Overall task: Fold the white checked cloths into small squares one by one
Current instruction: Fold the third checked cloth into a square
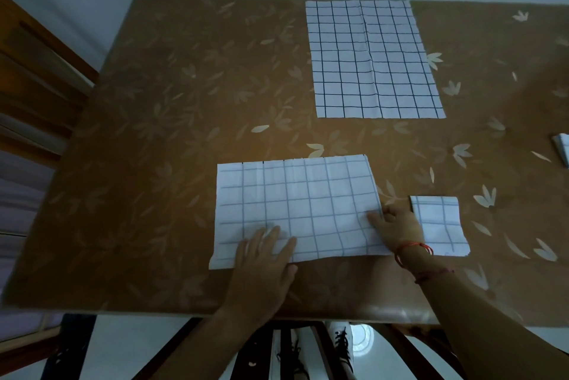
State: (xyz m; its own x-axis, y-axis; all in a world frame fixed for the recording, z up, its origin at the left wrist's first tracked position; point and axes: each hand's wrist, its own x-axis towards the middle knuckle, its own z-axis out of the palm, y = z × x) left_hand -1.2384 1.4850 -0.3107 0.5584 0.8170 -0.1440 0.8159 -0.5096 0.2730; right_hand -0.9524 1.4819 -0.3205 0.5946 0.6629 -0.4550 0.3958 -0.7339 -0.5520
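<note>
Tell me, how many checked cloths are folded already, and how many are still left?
One small folded white checked square lies done beside the right hand; another folded piece peeks in at the table's right edge. Both hands, the left hand flat, are pressing the half-folded white checked cloth near the front. The big unfolded white checked cloth at the back remains.

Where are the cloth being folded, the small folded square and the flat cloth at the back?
cloth being folded [295, 204], head view, its middle
small folded square [438, 222], head view, its middle
flat cloth [374, 62], head view, centre crease
</note>
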